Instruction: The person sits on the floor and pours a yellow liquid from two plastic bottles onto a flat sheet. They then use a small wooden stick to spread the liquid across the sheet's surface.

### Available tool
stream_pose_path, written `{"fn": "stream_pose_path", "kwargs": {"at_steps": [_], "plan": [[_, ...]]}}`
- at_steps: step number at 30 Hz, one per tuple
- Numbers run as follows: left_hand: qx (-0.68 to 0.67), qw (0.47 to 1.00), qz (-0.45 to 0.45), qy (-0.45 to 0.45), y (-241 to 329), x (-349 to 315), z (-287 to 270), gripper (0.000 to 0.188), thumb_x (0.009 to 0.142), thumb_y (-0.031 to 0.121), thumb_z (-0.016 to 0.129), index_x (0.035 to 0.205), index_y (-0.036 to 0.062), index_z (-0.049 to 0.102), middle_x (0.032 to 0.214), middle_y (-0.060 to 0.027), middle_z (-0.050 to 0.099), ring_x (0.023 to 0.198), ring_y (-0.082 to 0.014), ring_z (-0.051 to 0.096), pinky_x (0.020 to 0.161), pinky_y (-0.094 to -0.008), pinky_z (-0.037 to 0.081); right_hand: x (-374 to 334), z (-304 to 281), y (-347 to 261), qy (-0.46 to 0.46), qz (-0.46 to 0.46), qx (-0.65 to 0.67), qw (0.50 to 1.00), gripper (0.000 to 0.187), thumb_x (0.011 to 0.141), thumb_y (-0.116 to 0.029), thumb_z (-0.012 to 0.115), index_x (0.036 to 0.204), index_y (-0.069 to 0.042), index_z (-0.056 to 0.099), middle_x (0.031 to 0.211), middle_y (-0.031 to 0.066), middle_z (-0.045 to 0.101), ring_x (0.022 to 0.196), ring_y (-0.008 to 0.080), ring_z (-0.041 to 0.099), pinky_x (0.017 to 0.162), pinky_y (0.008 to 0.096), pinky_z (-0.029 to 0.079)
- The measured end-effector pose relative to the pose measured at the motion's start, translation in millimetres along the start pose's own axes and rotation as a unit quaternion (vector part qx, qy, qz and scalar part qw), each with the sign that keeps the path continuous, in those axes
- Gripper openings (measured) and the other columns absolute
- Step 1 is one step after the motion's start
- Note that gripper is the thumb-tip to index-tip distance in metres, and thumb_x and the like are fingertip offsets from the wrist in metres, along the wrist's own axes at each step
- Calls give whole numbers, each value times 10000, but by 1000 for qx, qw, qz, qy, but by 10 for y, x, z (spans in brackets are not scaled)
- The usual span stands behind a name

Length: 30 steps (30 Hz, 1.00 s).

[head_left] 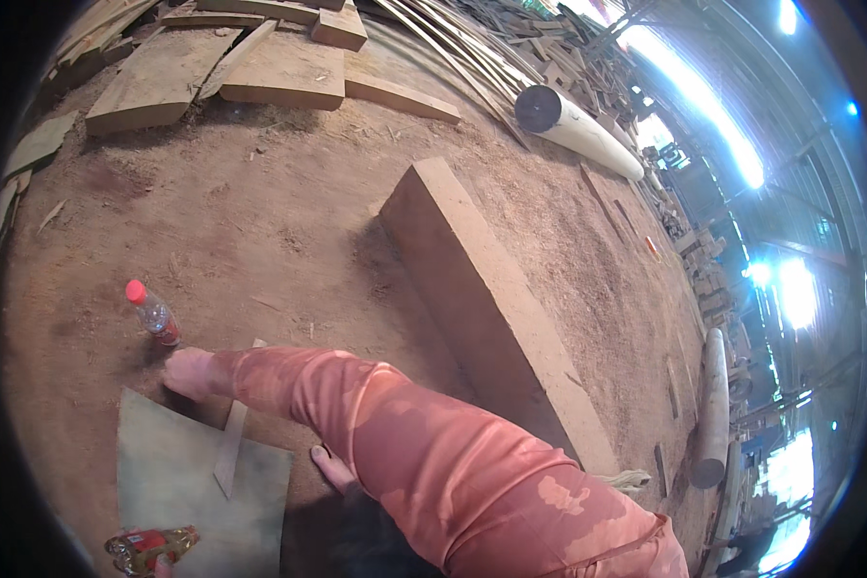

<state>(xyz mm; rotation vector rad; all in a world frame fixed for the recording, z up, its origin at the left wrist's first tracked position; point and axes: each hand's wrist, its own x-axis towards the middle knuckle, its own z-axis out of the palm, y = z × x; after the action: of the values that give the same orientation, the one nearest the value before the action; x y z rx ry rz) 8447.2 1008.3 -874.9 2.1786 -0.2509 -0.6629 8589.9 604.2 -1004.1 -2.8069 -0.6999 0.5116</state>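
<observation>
My right arm, in a pinkish-orange patterned sleeve, reaches across to the left. At its end my right hand point(189, 374) is low over the dirt, right beside a clear plastic bottle point(154, 314) with a red cap and red label. Its fingers are hidden and slightly blurred, so their grip does not show. Only the thumb of my left hand point(164, 566) appears at the lower edge, against a crinkled amber plastic bottle point(146, 549) with a red label. Beneath that lies a grey-green flat sheet point(202, 482), with a narrow pointed wood strip point(231, 448) across it.
A long squared timber beam point(491, 299) lies diagonally to the right. Thick planks point(284, 77) are at the far left. Two round logs point(583, 135) point(711, 409) rest farther off and at the right. My bare toe point(332, 470) shows beside the sheet.
</observation>
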Motion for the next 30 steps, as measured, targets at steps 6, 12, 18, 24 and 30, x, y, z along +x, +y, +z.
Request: {"fn": "stream_pose_path", "kwargs": {"at_steps": [6, 12, 18, 24, 30], "plan": [[-39, 997, 8, 62, 283, -9, 144, 613, 872, 84, 784, 1381, -17, 457, 1293, -201, 618, 1150, -316, 651, 979, -438, 575, -148, -189, -86, 49, -41, -8, 998, 188, 906, -199, 665, 947, -61, 785, 970, 167, 776, 887, 353, 759, 761, 464, 634], [79, 980, 37, 178, 620, -320, 95, 431, 808, 137, 878, 1190, 35, 706, 1194, -95, 727, 1098, -231, 696, 982, -394, 551, -341, -450, -239, -12, -23, -43, 999, 432, 987, -224, 622, 1404, -128, 559, 1109, 165, 736, 980, 345, 749, 765, 470, 617], [-135, 974, 57, 173, 724, -264, 85, 630, 805, 41, 881, 1353, 0, 573, 1301, -132, 686, 1174, -201, 676, 1002, -366, 576, -418, -494, -338, -9, -65, -87, 994, 394, 902, -229, 695, 1255, -61, 641, 1074, 157, 717, 997, 361, 726, 800, 487, 608], [-87, 979, 71, 173, 725, -272, 78, 563, 804, 57, 890, 1299, 9, 625, 1287, -112, 692, 1159, -183, 679, 991, -355, 579, -412, -471, -331, -14, -78, -94, 992, 392, 904, -216, 694, 1264, -71, 640, 991, 145, 731, 953, 359, 735, 785, 488, 612], [-134, 970, 70, 192, 705, -291, 127, 560, 788, 85, 911, 1279, 14, 651, 1297, -108, 694, 1162, -177, 681, 993, -349, 577, -378, -440, -300, -26, -72, -107, 991, 425, 918, -208, 690, 1324, -98, 628, 980, 140, 732, 951, 347, 738, 796, 477, 615]]}}
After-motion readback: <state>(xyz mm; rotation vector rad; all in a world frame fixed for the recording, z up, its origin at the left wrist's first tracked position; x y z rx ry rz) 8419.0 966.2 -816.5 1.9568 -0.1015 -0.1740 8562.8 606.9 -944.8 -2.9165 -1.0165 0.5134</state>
